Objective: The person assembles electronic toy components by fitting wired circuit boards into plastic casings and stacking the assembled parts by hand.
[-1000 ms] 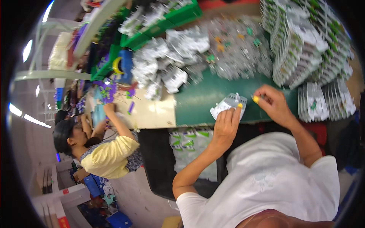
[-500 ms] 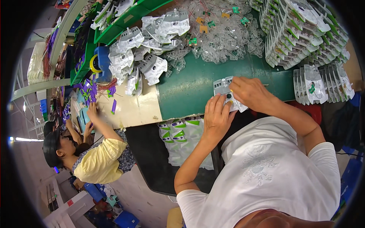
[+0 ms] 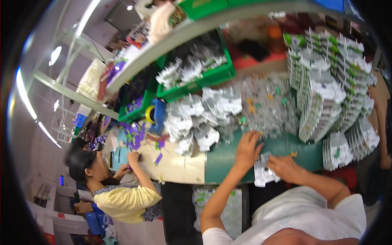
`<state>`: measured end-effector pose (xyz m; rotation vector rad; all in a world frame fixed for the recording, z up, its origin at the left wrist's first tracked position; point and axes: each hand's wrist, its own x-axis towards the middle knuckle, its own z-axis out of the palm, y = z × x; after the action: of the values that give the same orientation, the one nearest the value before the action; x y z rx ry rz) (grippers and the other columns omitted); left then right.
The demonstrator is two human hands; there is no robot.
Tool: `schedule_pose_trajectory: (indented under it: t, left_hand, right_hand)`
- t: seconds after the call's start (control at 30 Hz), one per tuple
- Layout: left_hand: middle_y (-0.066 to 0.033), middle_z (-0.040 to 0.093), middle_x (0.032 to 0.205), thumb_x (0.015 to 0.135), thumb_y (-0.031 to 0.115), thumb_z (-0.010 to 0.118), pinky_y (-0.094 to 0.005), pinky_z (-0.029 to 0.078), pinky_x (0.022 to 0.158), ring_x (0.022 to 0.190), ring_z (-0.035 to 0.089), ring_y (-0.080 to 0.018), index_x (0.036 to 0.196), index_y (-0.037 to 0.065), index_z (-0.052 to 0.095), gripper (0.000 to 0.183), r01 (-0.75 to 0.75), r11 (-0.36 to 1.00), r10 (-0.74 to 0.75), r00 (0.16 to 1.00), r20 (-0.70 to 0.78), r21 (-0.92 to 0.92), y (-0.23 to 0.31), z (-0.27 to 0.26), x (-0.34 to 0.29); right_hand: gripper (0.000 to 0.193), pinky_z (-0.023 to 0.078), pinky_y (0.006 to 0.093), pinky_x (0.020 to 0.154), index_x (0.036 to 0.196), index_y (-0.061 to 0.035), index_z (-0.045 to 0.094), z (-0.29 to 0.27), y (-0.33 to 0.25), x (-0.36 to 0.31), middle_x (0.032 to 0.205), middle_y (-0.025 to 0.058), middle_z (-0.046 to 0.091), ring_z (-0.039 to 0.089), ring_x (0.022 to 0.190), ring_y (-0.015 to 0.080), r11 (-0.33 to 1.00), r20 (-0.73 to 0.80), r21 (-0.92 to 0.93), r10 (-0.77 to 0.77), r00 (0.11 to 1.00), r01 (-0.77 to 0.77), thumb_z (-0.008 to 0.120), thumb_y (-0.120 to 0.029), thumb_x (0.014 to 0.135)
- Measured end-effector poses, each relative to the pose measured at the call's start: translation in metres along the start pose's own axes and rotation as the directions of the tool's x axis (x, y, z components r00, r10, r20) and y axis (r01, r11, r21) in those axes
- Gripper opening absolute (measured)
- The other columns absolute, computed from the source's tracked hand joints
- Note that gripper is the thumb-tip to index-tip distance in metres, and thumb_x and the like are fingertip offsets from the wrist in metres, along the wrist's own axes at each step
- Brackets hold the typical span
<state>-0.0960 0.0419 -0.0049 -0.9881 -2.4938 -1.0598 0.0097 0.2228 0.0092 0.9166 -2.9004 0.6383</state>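
My left hand (image 3: 247, 152) reaches to the near edge of a heap of clear plastic parts (image 3: 269, 116). Its fingers are stretched out with the thumb apart; blur hides whether the fingertips touch a part. At the front edge of the green mat (image 3: 228, 165), a white and grey plastic housing (image 3: 263, 174) lies tilted. The fingers of my right hand (image 3: 287, 168) close on its right side. A small orange-yellow piece (image 3: 293, 154) is on the mat just beyond my right hand. Small green and orange boards are scattered over the clear heap.
Stacked white-and-green housings (image 3: 322, 94) rise at the right. Loose white-grey housings (image 3: 192, 118) are piled left of the clear heap, before a green bin (image 3: 200, 83). A co-worker in a yellow top (image 3: 126, 202) handles purple pieces at the left. A shelf bar (image 3: 159, 53) crosses overhead.
My left hand has left the housing and moved forward to the clear parts. My right hand still holds the housing. The view has tilted up, showing more of the shelf and bins.
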Motion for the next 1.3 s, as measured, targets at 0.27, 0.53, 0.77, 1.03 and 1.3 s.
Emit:
schedule_pose_trajectory:
  t: [0.27, 0.53, 0.77, 1.03, 1.3]
  left_hand:
    - [-0.0147, 0.062, 0.106, 0.082, -0.005, 0.061, -0.0403, 0.050, 0.083, 0.096, 0.059, -0.0330, 0.113, 0.000, 0.060, 0.032, -0.169, 0.980, 0.174, 0.984, -0.034, 0.107, 0.006, -0.002, 0.011]
    - [-0.0206, 0.062, 0.096, 0.088, -0.001, 0.062, -0.0437, 0.050, 0.074, 0.088, 0.062, -0.0379, 0.120, -0.001, 0.053, 0.033, 0.441, 0.874, -0.410, 0.895, 0.174, -0.206, -0.001, -0.043, -0.023]
    - [-0.0180, 0.061, 0.093, 0.087, 0.012, 0.070, -0.0443, 0.050, 0.073, 0.086, 0.061, -0.0373, 0.117, 0.001, 0.057, 0.034, 0.278, 0.943, -0.262, 0.959, -0.109, 0.184, 0.010, -0.044, -0.054]
    - [-0.0170, 0.062, 0.094, 0.084, 0.007, 0.070, -0.0444, 0.049, 0.076, 0.086, 0.060, -0.0373, 0.109, 0.000, 0.062, 0.028, 0.186, 0.969, -0.190, 0.982, 0.009, 0.163, 0.020, -0.045, -0.064]
    - [-0.0206, 0.062, 0.102, 0.086, 0.000, 0.064, -0.0447, 0.049, 0.082, 0.093, 0.060, -0.0396, 0.112, -0.004, 0.055, 0.028, 0.167, 0.983, -0.170, 0.985, -0.042, -0.072, 0.031, -0.038, -0.081]
  right_hand:
    - [0.011, 0.052, 0.0462, 0.060, 0.086, -0.0013, 0.059, -0.011, -0.003, -0.002, 0.093, 0.0137, 0.057, 0.066, 0.077, 0.0347, 0.996, -0.023, 0.076, -0.041, 0.999, 0.042, 0.061, 0.001, 0.075]
    - [0.017, 0.051, 0.0476, 0.060, 0.092, -0.0018, 0.060, -0.015, 0.002, 0.004, 0.095, 0.0148, 0.056, 0.065, 0.079, 0.0351, 0.997, 0.002, 0.077, -0.008, 1.000, 0.008, 0.061, 0.002, 0.076]
    - [0.018, 0.050, 0.0483, 0.061, 0.092, -0.0024, 0.060, -0.014, 0.003, 0.002, 0.094, 0.0149, 0.055, 0.065, 0.079, 0.0352, 0.997, 0.042, 0.076, 0.001, 0.999, -0.004, 0.060, 0.002, 0.075]
    - [0.018, 0.050, 0.0478, 0.061, 0.092, -0.0022, 0.060, -0.012, 0.002, 0.005, 0.095, 0.0150, 0.055, 0.065, 0.079, 0.0355, 0.997, 0.006, 0.071, -0.024, 1.000, 0.024, 0.060, 0.003, 0.075]
    - [0.017, 0.050, 0.0474, 0.061, 0.091, -0.0023, 0.059, -0.015, 0.006, 0.005, 0.093, 0.0145, 0.054, 0.064, 0.078, 0.0349, 0.994, 0.001, 0.090, -0.062, 0.998, 0.061, 0.061, 0.003, 0.075]
